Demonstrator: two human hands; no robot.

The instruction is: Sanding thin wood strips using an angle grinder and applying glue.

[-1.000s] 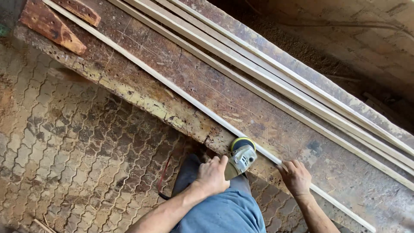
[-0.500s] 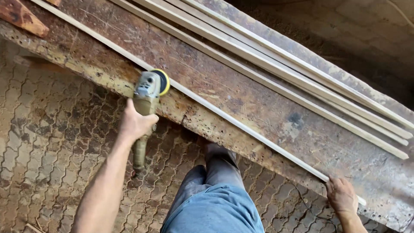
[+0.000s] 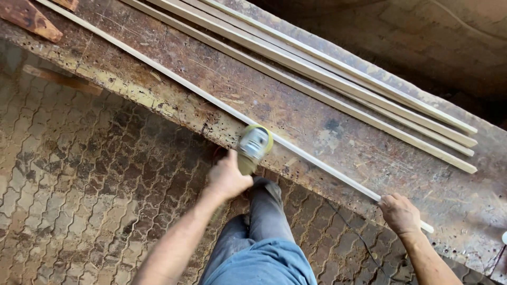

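Fingers of the left hand (image 3: 226,178) wrap tight around the olive-grey handle of a handheld power sander with a yellow-rimmed round pad (image 3: 254,145); the tool's pad rests on the long pale thin wooden strip (image 3: 174,79) right at the bench's near edge. Fingers of the right hand (image 3: 400,213) curl down over the same strip near its 4 o'clock end, pinning it to the worn brown wooden bench (image 3: 296,116). That strip runs from 10 o'clock to 4 o'clock along the front edge, with bare bench on its far side. Past that bare stretch, toward 1 o'clock, lies a bundle of similar pale wooden strips (image 3: 338,79), well apart from the sander. At 7 o'clock, the patterned paving floor (image 3: 79,174) lies open below the bench edge.
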